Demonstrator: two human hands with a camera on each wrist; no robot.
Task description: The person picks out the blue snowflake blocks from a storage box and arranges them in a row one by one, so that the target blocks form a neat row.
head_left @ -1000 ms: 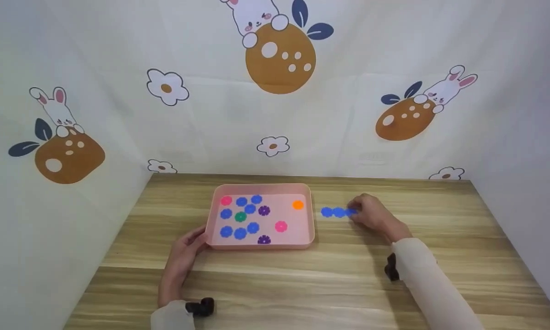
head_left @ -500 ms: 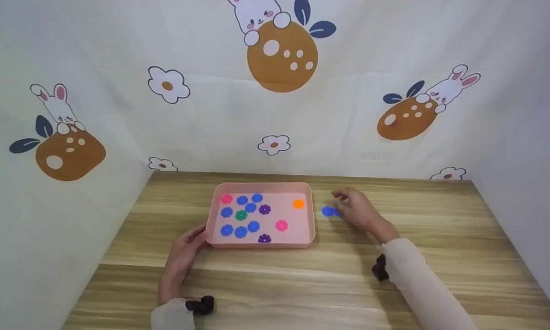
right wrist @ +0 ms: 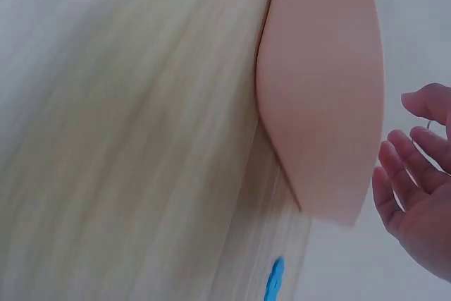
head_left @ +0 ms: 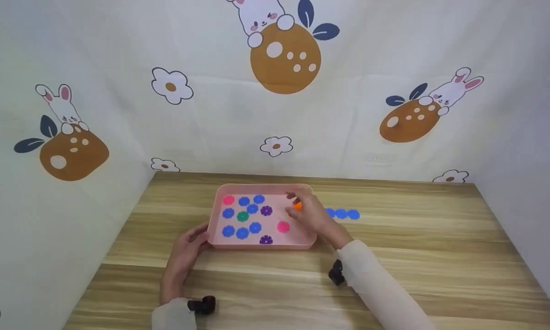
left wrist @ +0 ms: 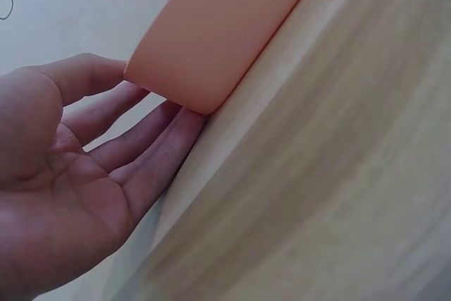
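A pink tray (head_left: 261,246) holds several flower-shaped plastic discs, among them blue discs (head_left: 242,233), a green disc (head_left: 242,216), purple discs (head_left: 266,211) and pink discs (head_left: 283,227). My left hand (head_left: 185,252) touches the tray's near left corner. In the left wrist view its fairly straight fingers (left wrist: 165,149) rest against the rim and lower wall. My right hand (head_left: 312,213) hovers over the tray's right side, fingers spread and holding nothing, beside an orange disc (head_left: 297,206) that it partly hides. A row of three blue discs (head_left: 342,214) lies right of the tray.
The tray stands on a wood-grain table (head_left: 265,284). Behind and at both sides hangs a pale cloth (head_left: 210,123) printed with rabbits and flowers. In the right wrist view, a blue disc (right wrist: 274,280) shows on the table near the tray wall.
My right hand has left the row of blue discs and moved left over the tray, its fingers spreading. The left hand and the tray stay in place.
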